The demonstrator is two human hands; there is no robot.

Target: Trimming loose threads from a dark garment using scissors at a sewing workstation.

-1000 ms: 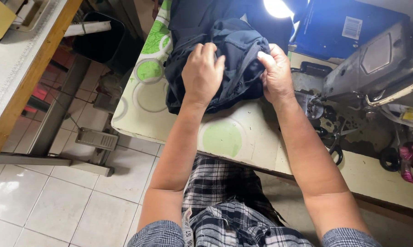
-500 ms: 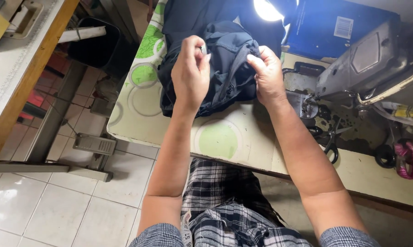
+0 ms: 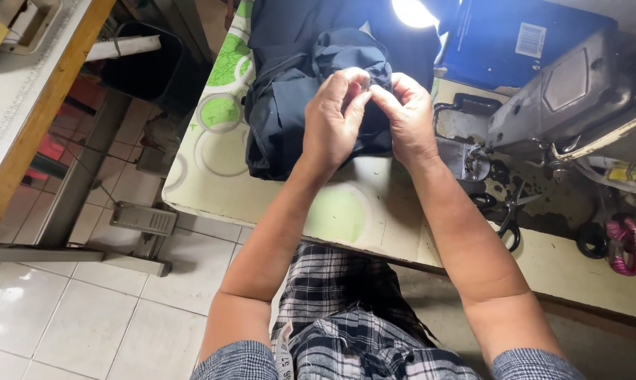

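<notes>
Since half a second ago both hands have drawn together: they were spread apart on the dark navy garment (image 3: 290, 105), and now the left hand (image 3: 334, 116) and right hand (image 3: 404, 116) meet fingertip to fingertip above its right edge. The fingers of each hand are pinched together on a small fold of the cloth; whether anything else, such as a thread, lies between them cannot be told.

The garment lies bunched in a heap on the sewing table (image 3: 212, 190), whose cover is cream with green circles. Most of its bulk sits left of the hands, near the table's left edge.

Judging from this, the heap could slide toward that edge if the pinch tugs it leftward, as nothing weighs it down. The pinched fold looks small, so it could also slip free of the fingertips.

Just right of the garment stands a grey sewing machine (image 3: 564, 105), its needle area close beside the right hand; a careless sweep that way could catch cloth or knuckles. Black scissors (image 3: 504, 214) lie right of the garment, near the right forearm. A bright lamp (image 3: 413, 13) glares behind the garment, and a foot pedal (image 3: 143, 218) sits on the tiled floor below the table's left edge.
</notes>
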